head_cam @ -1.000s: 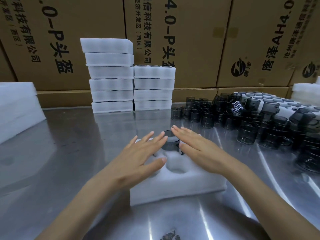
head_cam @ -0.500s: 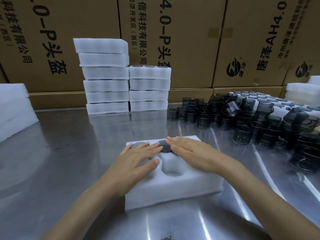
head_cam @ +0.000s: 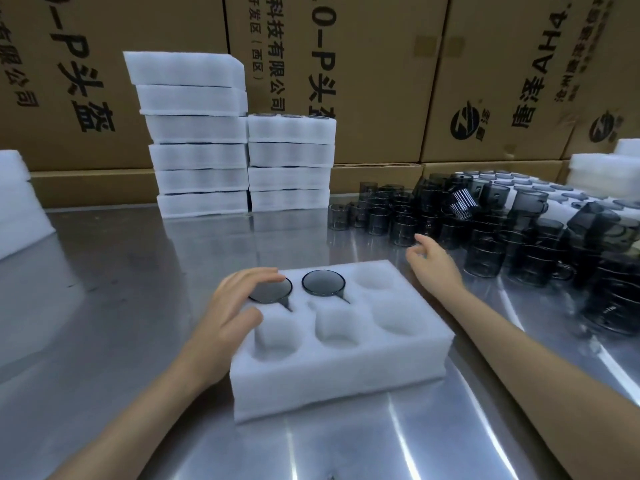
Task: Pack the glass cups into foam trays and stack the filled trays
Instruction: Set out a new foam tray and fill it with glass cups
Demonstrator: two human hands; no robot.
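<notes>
Foam tray [head_cam: 332, 372] | left hand [head_cam: 228, 317] fingers flat, half-hiding cup [head_cam: 273, 292] | right hand [head_cam: 434, 263] fingers loose

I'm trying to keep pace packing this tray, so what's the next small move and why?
Probably close the right hand on one of the loose glass cups just ahead of it. The foam tray holds only two cups, four pockets are bare, and the left hand steadies it.

white foam tray [head_cam: 332, 375], smoky grey glass cups [head_cam: 485, 251], silver table [head_cam: 121, 271], brown cartons [head_cam: 381, 81]
</notes>
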